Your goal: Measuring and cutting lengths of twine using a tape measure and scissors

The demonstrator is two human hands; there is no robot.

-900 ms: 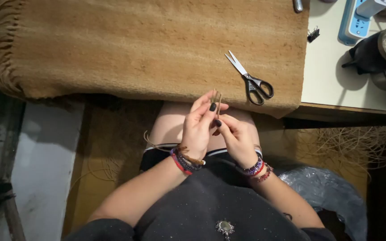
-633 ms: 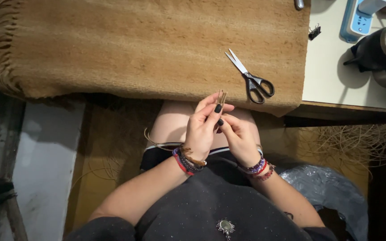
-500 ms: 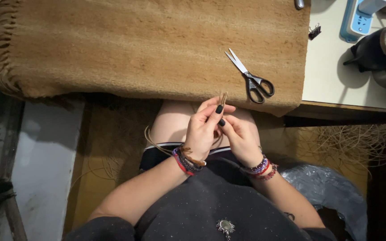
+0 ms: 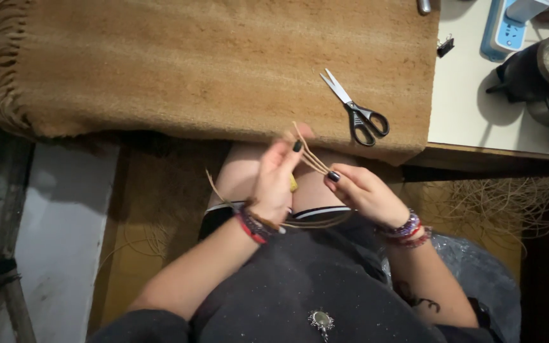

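My left hand (image 4: 276, 178) and my right hand (image 4: 363, 192) work over my lap, just below the edge of a brown woven mat (image 4: 211, 63). Thin tan fibre strands (image 4: 307, 155) run taut between them, pinched by my left fingertips at the upper end and by my right thumb and finger lower right. More strands loop down across my lap (image 4: 306, 223). Something small and yellow (image 4: 293, 184) shows behind my left palm. Black-handled scissors (image 4: 357, 113) lie shut on the mat, just above my right hand.
A white table (image 4: 471, 108) right of the mat holds a blue and white power strip (image 4: 506, 28), a black binder clip (image 4: 445, 46) and dark metal pots (image 4: 541, 70). Loose fibres (image 4: 509, 203) pile under the table. A plastic bag (image 4: 478, 273) sits by my right elbow.
My hands were close together around the strands; now my right hand has pulled down and to the right, stretching the strands taut, and my left hand has tilted.
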